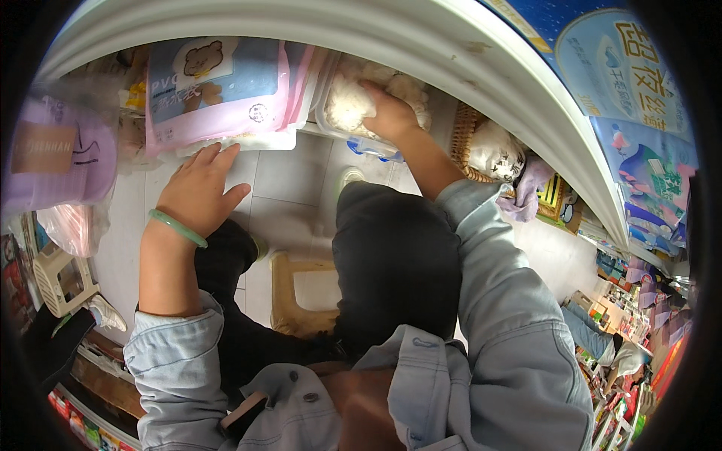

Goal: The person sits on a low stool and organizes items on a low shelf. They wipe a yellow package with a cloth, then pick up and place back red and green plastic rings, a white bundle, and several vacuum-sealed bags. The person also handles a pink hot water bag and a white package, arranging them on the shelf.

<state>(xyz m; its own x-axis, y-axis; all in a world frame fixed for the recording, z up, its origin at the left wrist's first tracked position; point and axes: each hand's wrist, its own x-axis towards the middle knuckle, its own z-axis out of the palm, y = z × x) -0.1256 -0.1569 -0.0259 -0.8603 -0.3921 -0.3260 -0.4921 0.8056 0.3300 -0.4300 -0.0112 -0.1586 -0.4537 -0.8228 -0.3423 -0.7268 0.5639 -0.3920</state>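
My left hand [198, 186], with a green bangle at the wrist, is spread just below a row of flat pink and blue plastic packs [217, 96] printed with a bear; nothing is held in it. My right hand [390, 110] reaches into a clear plastic box [322, 115] on the low shelf. Its fingers rest among fluffy white balls [347, 104], thumb and fingers around part of one; whether they grip it cannot be told. Blue clips [355, 146] show at the box's front.
A white shelf edge [389, 34] curves overhead. Right of the box stands a wicker basket [463, 141] with a white bag. Purple packs [62, 152] hang left. Plastic stools [293, 321] stand below and at left. Another person's shoe [107, 313] is at left; a person [598, 338] is far right.
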